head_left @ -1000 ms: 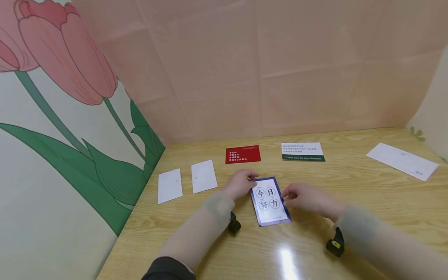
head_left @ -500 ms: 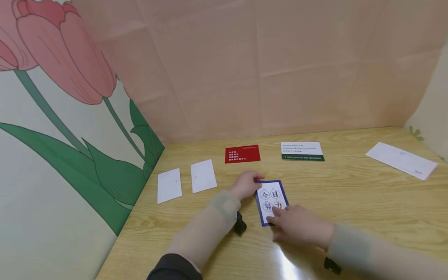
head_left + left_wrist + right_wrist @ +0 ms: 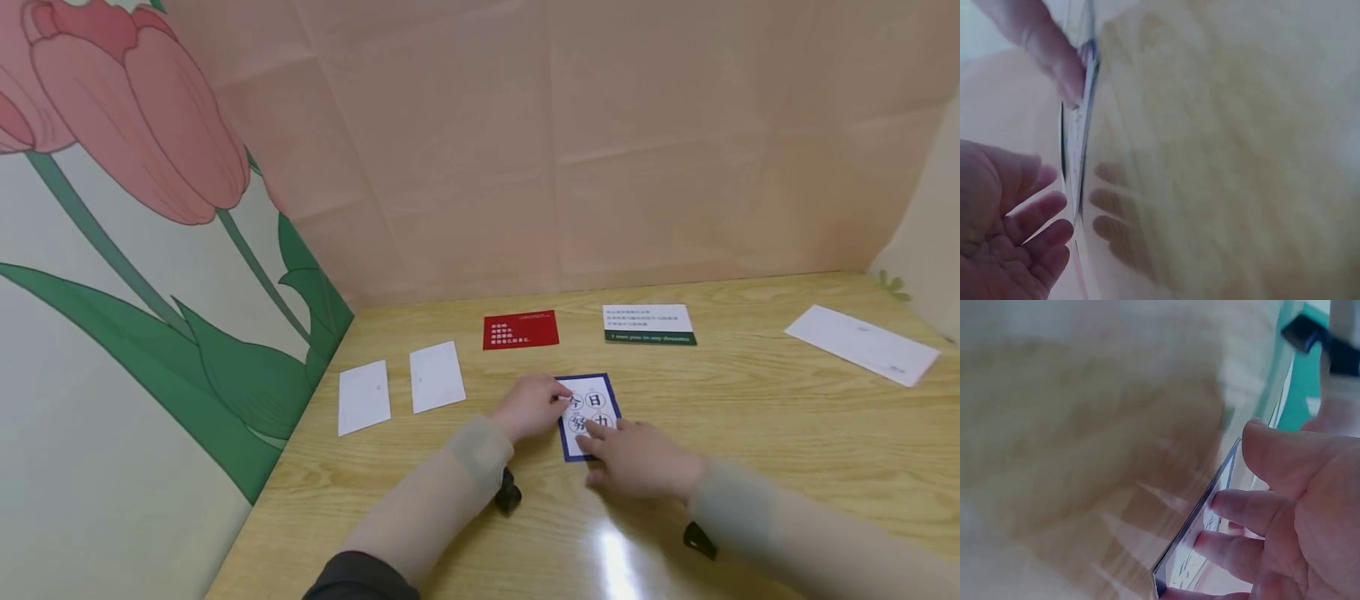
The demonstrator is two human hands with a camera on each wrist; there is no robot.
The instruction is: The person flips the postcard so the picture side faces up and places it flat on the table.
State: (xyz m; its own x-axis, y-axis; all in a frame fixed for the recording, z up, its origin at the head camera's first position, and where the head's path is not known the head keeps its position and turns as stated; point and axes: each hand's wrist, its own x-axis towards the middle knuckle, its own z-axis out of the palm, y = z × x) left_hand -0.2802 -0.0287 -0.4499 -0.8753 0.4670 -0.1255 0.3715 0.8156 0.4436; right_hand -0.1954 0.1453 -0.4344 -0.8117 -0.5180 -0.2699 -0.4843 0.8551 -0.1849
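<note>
A white card with a blue border and black characters (image 3: 595, 384) lies on the wooden table in front of me. My left hand (image 3: 531, 406) is at the card's upper left corner. In the left wrist view its thumb (image 3: 1063, 69) lies along the card and its other fingers (image 3: 1041, 222) are relaxed beside it. My right hand (image 3: 645, 458) lies over the card's lower right part and hides some of the print. In the right wrist view its fingertips (image 3: 1210, 540) rest on the card's face, with the thumb (image 3: 1263, 440) held apart.
Two white cards (image 3: 364, 398) lie to the left. Behind the blue-bordered card are a red card (image 3: 521, 330) and a white card with a green strip (image 3: 649, 323). A long white card (image 3: 862, 344) lies far right. A pink backdrop (image 3: 465, 167) stands behind the table (image 3: 750, 392).
The blue-bordered card has shifted slightly right and away from me. My right hand has moved from beside its right edge onto its lower part. The left hand has moved slightly right with it.
</note>
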